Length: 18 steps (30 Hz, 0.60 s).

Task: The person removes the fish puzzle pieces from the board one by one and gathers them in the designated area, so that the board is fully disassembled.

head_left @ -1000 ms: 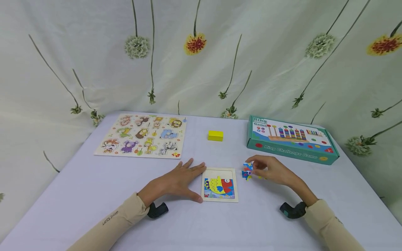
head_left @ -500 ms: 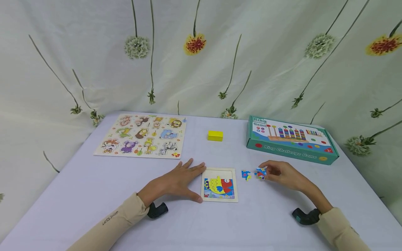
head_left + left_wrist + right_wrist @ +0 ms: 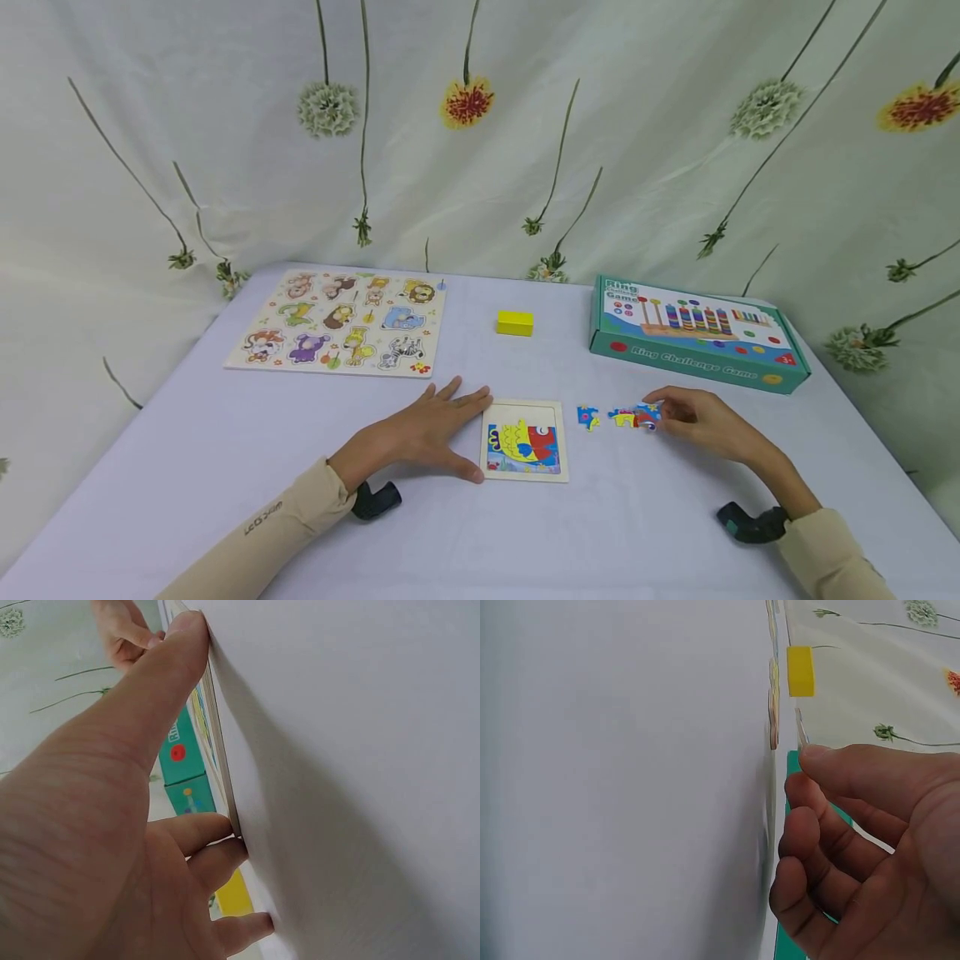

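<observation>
A square wooden fish puzzle tray (image 3: 522, 409) lies before me, its lower part filled and bare wood at the top. Against its left edge rests my left hand (image 3: 423, 432), fingers spread; in the left wrist view thumb and fingertips touch the tray's edge (image 3: 223, 761). To the right, my right hand (image 3: 705, 423) pinches a blue and red puzzle piece (image 3: 648, 414) between thumb and finger; the right wrist view shows only its thin edge (image 3: 802, 726). Left of it lie a mostly yellow piece (image 3: 622, 418) and a blue and yellow piece (image 3: 588, 417).
An animal puzzle board (image 3: 345, 325) lies at the back left. Behind the tray sits a yellow block (image 3: 515, 323). A green Ring Challenge Game box (image 3: 697, 333) stands at the back right, beyond my right hand. A flowered cloth (image 3: 480, 167) hangs behind the table.
My right hand has moved rightward with the blue and red piece, away from the blue and yellow one; the mostly yellow piece now shows. My left hand has stayed at the tray.
</observation>
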{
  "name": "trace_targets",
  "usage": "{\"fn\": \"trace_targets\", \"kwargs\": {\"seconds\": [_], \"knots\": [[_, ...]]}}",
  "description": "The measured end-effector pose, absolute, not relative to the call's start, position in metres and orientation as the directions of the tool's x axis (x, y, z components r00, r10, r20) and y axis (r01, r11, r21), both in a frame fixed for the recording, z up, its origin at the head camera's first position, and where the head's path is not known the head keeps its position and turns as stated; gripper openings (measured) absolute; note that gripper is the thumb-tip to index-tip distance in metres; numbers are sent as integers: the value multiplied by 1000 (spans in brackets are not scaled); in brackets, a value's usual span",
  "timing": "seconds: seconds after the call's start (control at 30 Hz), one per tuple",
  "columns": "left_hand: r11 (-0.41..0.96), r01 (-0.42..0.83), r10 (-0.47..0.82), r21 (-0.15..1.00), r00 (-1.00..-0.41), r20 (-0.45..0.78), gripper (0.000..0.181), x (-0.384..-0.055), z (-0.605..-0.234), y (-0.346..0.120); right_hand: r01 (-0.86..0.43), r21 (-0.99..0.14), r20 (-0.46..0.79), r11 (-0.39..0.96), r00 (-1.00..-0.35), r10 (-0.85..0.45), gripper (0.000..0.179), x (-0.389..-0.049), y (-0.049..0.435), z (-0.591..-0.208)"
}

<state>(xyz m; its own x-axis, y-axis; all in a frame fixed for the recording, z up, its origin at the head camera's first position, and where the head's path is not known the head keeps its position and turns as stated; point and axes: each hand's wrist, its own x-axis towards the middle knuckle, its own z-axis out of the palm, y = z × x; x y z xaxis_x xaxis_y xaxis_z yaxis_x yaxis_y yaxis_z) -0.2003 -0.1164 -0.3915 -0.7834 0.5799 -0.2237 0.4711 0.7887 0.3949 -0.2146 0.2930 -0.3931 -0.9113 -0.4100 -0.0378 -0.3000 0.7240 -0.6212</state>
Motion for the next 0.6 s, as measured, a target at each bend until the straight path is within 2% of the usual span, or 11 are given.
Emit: {"fn": "trace_targets", "kwargs": {"seconds": [0.27, 0.6], "knots": [[794, 467, 574, 389, -788, -225, 102, -200, -391, -116, -270, -626, -56, 732, -920, -387, 30, -214, 305, -395], [794, 473, 576, 383, -786, -223, 102, -201, -392, -116, -292, -644, -55, 707, -904, -424, 29, -213, 310, -393]]}}
